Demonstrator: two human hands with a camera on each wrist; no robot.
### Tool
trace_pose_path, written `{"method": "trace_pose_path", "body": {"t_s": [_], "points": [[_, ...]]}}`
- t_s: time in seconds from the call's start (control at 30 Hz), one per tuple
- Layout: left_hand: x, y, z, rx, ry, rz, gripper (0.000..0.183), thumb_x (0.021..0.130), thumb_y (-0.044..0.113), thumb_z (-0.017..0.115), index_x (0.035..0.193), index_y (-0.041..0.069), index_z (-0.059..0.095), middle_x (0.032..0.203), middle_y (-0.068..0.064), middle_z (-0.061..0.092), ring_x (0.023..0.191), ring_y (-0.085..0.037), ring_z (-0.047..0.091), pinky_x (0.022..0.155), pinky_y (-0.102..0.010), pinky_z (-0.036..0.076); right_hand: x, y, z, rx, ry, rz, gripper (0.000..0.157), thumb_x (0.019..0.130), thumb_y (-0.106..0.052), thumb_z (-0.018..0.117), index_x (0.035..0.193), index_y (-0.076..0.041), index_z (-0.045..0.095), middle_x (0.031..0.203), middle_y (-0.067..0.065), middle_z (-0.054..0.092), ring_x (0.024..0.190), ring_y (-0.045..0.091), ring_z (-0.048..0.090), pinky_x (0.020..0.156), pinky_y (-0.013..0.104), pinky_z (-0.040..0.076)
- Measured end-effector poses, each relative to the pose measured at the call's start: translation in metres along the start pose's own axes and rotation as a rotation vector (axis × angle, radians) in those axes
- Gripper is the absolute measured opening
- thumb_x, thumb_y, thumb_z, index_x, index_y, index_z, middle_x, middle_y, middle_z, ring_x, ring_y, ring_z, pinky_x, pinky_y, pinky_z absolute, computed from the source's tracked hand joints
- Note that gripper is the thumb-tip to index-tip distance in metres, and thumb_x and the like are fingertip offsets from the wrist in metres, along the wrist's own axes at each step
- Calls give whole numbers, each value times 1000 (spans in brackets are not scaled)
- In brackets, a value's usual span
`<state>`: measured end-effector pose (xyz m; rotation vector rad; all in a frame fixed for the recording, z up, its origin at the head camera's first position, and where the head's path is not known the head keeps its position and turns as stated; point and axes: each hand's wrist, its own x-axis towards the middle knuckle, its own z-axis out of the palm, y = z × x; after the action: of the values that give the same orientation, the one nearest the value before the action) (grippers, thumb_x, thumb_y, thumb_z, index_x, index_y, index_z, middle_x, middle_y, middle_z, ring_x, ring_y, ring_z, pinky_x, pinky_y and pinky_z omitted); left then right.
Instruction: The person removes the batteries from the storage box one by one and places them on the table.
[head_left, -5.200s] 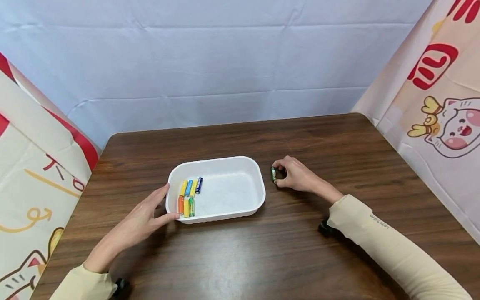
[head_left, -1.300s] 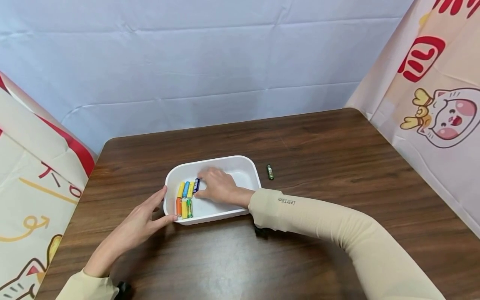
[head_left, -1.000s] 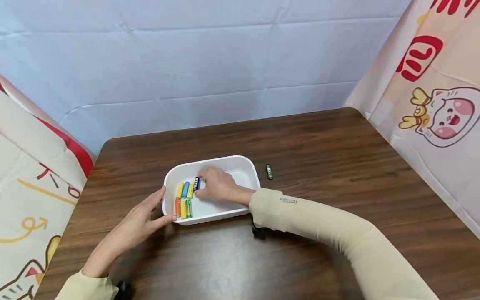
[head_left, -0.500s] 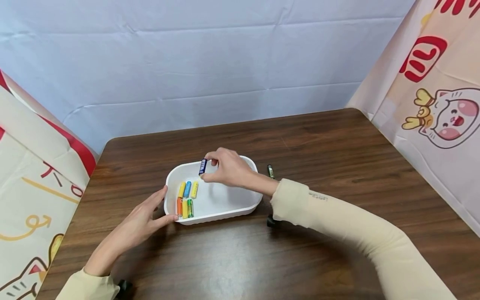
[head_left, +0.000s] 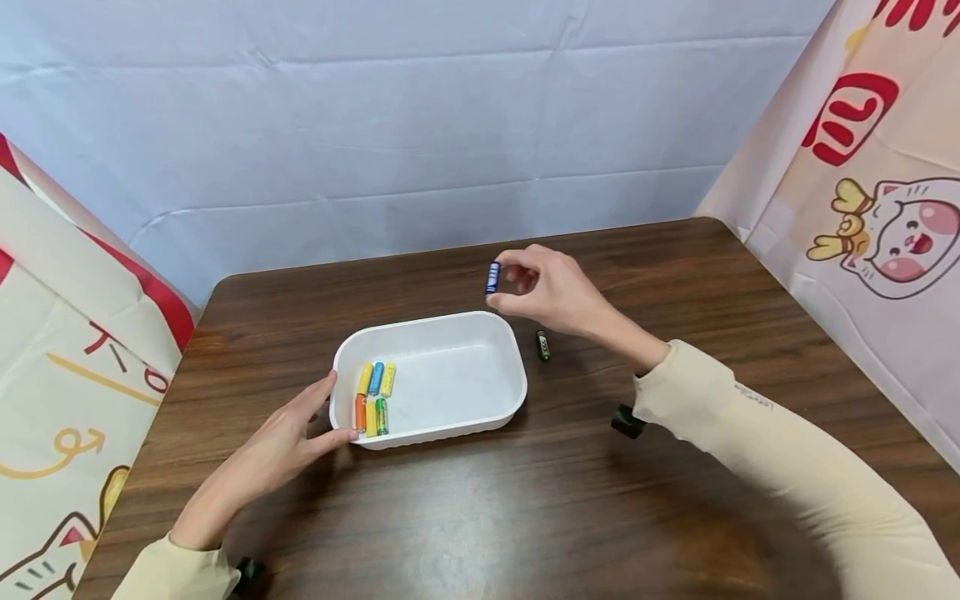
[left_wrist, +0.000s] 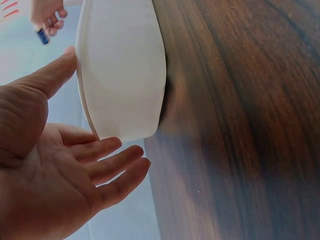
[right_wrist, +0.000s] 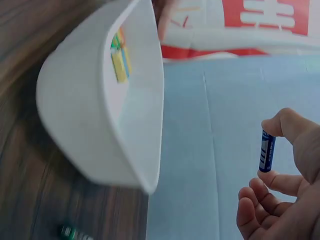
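Observation:
My right hand (head_left: 555, 292) pinches a dark blue battery (head_left: 492, 277) by its two ends between thumb and index finger, raised above the table beyond the white tray's (head_left: 450, 429) far right corner. The right wrist view shows the same blue battery (right_wrist: 267, 151) off to the side of the tray. Thumb and fingertips of my left hand (head_left: 277, 442) rest against the tray's left end, its fingers nearly straight in the left wrist view. Inside, at the left, two rows of batteries lie side by side: orange (head_left: 361, 413), yellow and green in front, yellow, light blue (head_left: 377, 378) and pale yellow behind.
A dark green battery (head_left: 543, 345) lies on the brown wooden table (head_left: 450, 517), just right of the tray. White cloth (head_left: 375, 125) hangs behind the table, with printed cloths at both sides.
My right hand let go of the green battery on the table, then took the dark blue one out of the tray and carried it up and right. My left hand stays at the tray.

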<state>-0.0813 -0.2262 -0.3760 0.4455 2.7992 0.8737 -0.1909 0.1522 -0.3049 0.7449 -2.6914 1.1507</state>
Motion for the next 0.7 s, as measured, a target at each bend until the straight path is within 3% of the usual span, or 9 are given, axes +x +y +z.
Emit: {"method": "trace_pose_path", "body": {"t_s": [0.23,0.47,0.7], "points": [[1,0,0,-6,-6,-8,99,95,47,73,162,-4,21,162,-30,29,146,-48,34,110,-65,37,-15,43,-14,-13,-18,62,33,89,-26,80,116,-9,70,101,12,63,87,21,56,77,36,46],[1,-1,0,-7,-3,-2,98,95,45,74,162,-5,22,162,-31,29,146,-49,34,111,-65,36,-31,84,-13,-51,-47,111,31,90,-23,79,115,-9,70,99,11,63,86,21,54,76,36,45],[0,-1,0,-11,-12,-16,98,95,46,74,162,-4,21,163,-30,28,147,-49,32,112,-65,34,-41,114,-8,-86,-95,109,32,88,-21,80,116,-9,69,95,7,62,84,21,55,75,36,44]]}}
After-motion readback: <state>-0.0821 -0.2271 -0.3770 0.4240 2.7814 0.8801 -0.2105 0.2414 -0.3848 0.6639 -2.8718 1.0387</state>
